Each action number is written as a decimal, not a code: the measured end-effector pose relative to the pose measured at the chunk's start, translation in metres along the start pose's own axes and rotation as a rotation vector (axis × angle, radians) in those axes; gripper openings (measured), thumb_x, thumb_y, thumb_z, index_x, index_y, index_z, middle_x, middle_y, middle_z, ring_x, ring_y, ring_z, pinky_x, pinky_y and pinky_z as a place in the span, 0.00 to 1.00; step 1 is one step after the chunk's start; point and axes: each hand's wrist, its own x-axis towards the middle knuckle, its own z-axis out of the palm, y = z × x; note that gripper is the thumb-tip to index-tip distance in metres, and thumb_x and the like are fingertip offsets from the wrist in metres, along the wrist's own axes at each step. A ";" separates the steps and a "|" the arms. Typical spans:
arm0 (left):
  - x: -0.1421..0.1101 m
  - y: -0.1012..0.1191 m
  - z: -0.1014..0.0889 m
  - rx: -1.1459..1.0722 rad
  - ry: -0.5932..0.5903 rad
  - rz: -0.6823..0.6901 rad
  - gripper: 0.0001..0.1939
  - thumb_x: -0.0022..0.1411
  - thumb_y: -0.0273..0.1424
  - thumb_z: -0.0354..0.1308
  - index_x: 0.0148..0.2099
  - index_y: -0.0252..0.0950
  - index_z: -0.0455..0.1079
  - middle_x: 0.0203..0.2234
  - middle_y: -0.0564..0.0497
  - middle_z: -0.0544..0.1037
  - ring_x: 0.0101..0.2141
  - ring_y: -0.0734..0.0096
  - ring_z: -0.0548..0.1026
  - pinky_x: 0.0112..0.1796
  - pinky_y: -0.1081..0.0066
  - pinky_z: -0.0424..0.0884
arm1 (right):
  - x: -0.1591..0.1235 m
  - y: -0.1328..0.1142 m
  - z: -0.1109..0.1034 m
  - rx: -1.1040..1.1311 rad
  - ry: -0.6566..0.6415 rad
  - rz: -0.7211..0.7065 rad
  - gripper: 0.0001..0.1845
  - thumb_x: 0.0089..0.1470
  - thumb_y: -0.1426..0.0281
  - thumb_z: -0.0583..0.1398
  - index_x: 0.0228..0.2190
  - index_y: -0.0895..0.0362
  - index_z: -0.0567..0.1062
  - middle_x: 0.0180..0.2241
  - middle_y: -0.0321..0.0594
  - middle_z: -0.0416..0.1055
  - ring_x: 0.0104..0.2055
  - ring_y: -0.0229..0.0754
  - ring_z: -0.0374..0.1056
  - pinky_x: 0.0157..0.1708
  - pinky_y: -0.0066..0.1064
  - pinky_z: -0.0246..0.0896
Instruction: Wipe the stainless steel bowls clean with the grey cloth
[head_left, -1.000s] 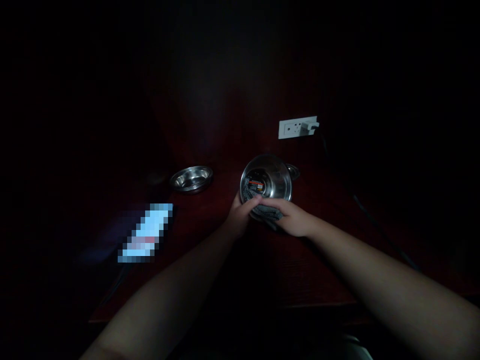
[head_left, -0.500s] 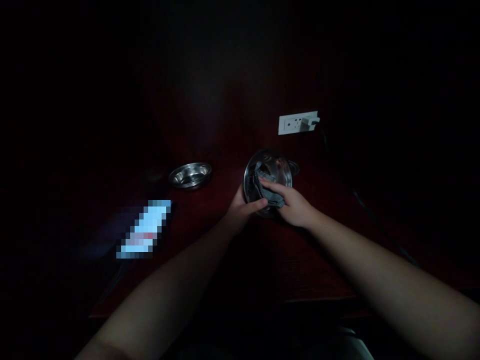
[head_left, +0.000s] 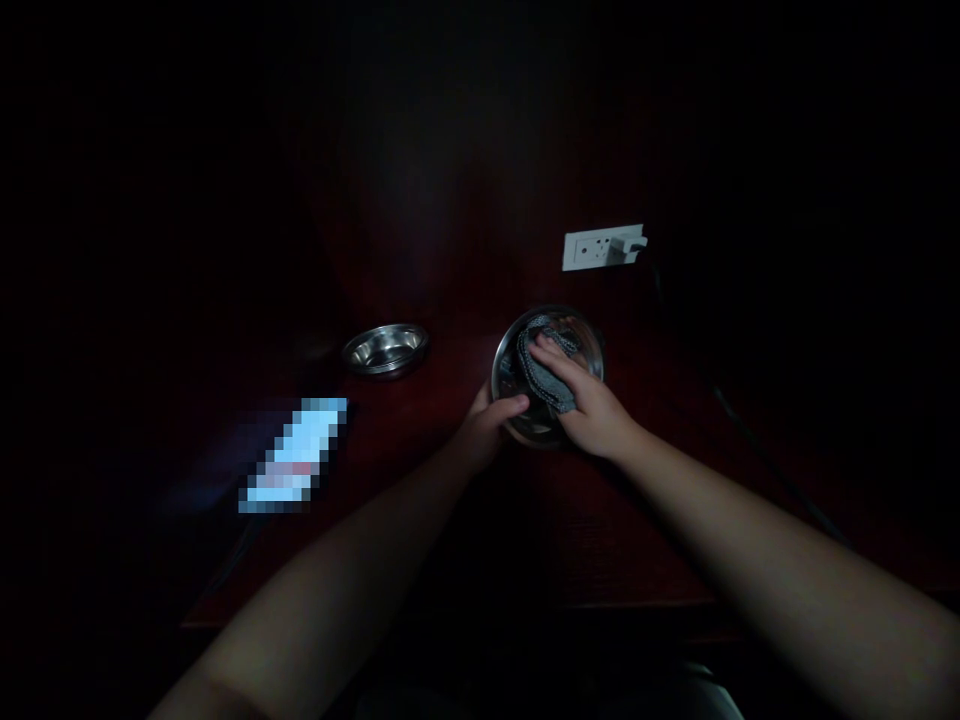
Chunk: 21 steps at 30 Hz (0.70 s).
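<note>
A shiny steel bowl (head_left: pixel 511 352) is tilted toward me above the dark red table. My left hand (head_left: pixel 487 425) grips its left side, thumb over the rim and the other fingers hidden behind. Inside the bowl, my right hand (head_left: pixel 592 405) presses a folded grey cloth (head_left: pixel 551 385) against the inner surface, its fingers lying over the cloth. Farther left on the table sits a second, shallow steel bowl (head_left: pixel 385 350), upright, touched by neither hand.
A lit phone screen (head_left: pixel 296 455), blurred out, lies at the left. A white wall socket (head_left: pixel 604 247) with a plug in it is at the back. A dark cable (head_left: pixel 780 470) runs along the right side. The table's front edge (head_left: pixel 630 604) is near me.
The bowl has turned to face me more and shifted slightly right. My right hand has moved the cloth a little up inside it; my left hand keeps its grip.
</note>
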 end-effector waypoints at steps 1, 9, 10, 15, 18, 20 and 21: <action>0.000 0.000 0.000 -0.001 -0.004 -0.004 0.28 0.46 0.28 0.60 0.52 0.34 0.63 0.43 0.45 0.75 0.46 0.56 0.71 0.48 0.56 0.63 | 0.000 0.000 0.000 0.001 0.002 -0.004 0.41 0.40 0.83 0.52 0.57 0.54 0.54 0.62 0.39 0.45 0.63 0.45 0.40 0.61 0.45 0.36; 0.005 -0.002 -0.007 0.012 0.118 0.041 0.28 0.47 0.29 0.60 0.53 0.38 0.61 0.44 0.48 0.74 0.46 0.59 0.71 0.48 0.59 0.63 | -0.003 0.004 0.004 0.116 -0.202 0.026 0.31 0.47 0.80 0.53 0.53 0.52 0.63 0.59 0.37 0.53 0.61 0.43 0.49 0.60 0.43 0.42; 0.006 -0.002 -0.008 0.020 0.140 0.053 0.27 0.47 0.29 0.59 0.52 0.38 0.62 0.42 0.48 0.75 0.44 0.60 0.72 0.47 0.60 0.64 | -0.004 0.003 0.005 0.138 -0.217 0.034 0.29 0.48 0.79 0.53 0.52 0.52 0.64 0.58 0.38 0.56 0.60 0.43 0.51 0.60 0.43 0.44; 0.008 -0.001 -0.011 0.107 0.188 0.101 0.25 0.45 0.30 0.61 0.48 0.36 0.64 0.36 0.50 0.76 0.39 0.64 0.73 0.44 0.62 0.65 | -0.004 -0.004 0.005 0.216 -0.335 0.063 0.23 0.50 0.78 0.53 0.48 0.53 0.69 0.51 0.38 0.66 0.53 0.42 0.62 0.55 0.42 0.54; 0.008 -0.001 -0.012 0.144 0.164 0.121 0.24 0.45 0.30 0.61 0.47 0.36 0.65 0.37 0.50 0.75 0.39 0.65 0.72 0.44 0.64 0.65 | -0.004 -0.004 0.002 0.236 -0.361 0.080 0.21 0.50 0.77 0.53 0.46 0.53 0.70 0.49 0.39 0.68 0.51 0.42 0.64 0.53 0.42 0.57; 0.008 -0.001 -0.012 0.153 0.161 0.121 0.23 0.45 0.31 0.60 0.47 0.36 0.65 0.37 0.49 0.75 0.39 0.65 0.72 0.44 0.64 0.65 | -0.003 -0.005 0.001 0.250 -0.364 0.085 0.20 0.50 0.77 0.54 0.46 0.53 0.70 0.49 0.39 0.69 0.50 0.42 0.65 0.52 0.42 0.57; 0.008 -0.001 -0.012 0.154 0.163 0.119 0.23 0.45 0.31 0.60 0.46 0.36 0.65 0.36 0.49 0.75 0.38 0.65 0.72 0.44 0.64 0.65 | -0.003 -0.005 0.000 0.252 -0.371 0.082 0.20 0.50 0.77 0.54 0.46 0.54 0.70 0.48 0.40 0.69 0.50 0.42 0.65 0.52 0.42 0.57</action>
